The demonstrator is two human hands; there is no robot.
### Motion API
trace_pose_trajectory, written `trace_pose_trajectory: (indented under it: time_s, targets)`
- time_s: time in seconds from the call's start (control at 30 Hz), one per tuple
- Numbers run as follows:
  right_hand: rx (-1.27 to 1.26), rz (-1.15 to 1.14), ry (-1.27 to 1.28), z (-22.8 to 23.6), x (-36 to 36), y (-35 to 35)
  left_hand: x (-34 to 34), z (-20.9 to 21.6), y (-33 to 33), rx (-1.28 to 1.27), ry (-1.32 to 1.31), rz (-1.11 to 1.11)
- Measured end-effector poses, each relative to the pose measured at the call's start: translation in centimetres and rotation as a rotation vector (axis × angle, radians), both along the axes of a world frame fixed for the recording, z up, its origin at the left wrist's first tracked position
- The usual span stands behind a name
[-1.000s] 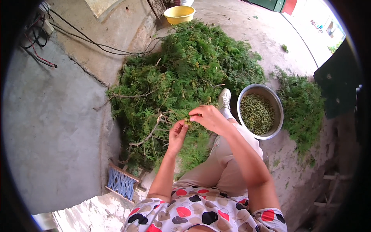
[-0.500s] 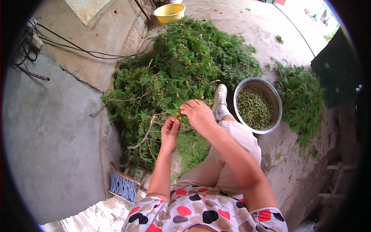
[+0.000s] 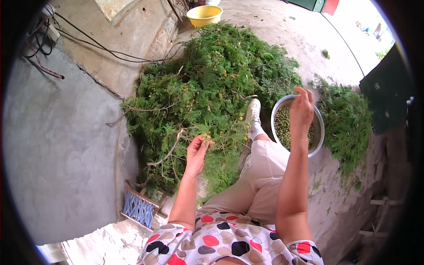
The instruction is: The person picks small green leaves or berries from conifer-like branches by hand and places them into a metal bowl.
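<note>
My left hand [image 3: 197, 155] is closed, thumb against fingers, on a green conifer sprig [image 3: 206, 138] bearing small round cones. It is in front of a large heap of cut conifer branches [image 3: 221, 70]. My right hand [image 3: 302, 114] is above a round metal basin [image 3: 321, 134], its fingers loosely stretched and slightly blurred; nothing can be made out in them. Small green-yellow cones [image 3: 282, 126] fill the lower part of the basin, and my right hand and wrist cover part of them.
A yellow plastic basin [image 3: 204, 16] stands behind the heap. More cut branches [image 3: 346, 119] lie right of the metal basin. Black cables [image 3: 110, 52] run along the left wall. A low stool with blue webbing [image 3: 138, 208] is at lower left. My shoe [image 3: 253, 111] rests between heap and basin.
My right hand has left the sprig beside my left hand and moved right, over the metal basin. My left hand still holds the sprig in nearly the same place.
</note>
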State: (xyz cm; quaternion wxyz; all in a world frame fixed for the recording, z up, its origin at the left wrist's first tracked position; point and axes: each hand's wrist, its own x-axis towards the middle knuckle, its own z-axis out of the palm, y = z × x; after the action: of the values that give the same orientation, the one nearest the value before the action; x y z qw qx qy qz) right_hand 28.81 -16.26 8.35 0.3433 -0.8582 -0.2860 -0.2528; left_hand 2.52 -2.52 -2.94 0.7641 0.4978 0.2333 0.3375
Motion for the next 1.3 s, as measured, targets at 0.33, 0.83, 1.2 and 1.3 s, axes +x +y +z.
trace_pose_trajectory:
  time_s: [0.33, 0.83, 1.2, 1.3]
  targets:
    - [-0.117, 0.975, 0.501, -1.3, -9.3, 4.4, 0.8, 0.6, -0.7, 0.120, 0.132, 0.026]
    - [0.060, 0.893, 0.565, -2.4, -11.7, 5.8, 1.1, 1.6, -1.1, 0.075, 0.026, 0.006]
    - [1.009, 0.525, 1.146, -0.7, -3.6, 2.6, 0.8, 0.1, -1.0, 0.076, 0.137, 0.116]
    - [0.070, -0.077, 0.009, -0.7, -0.2, -0.1, 0.8, -0.1, -1.0, 0.129, 0.154, 0.097]
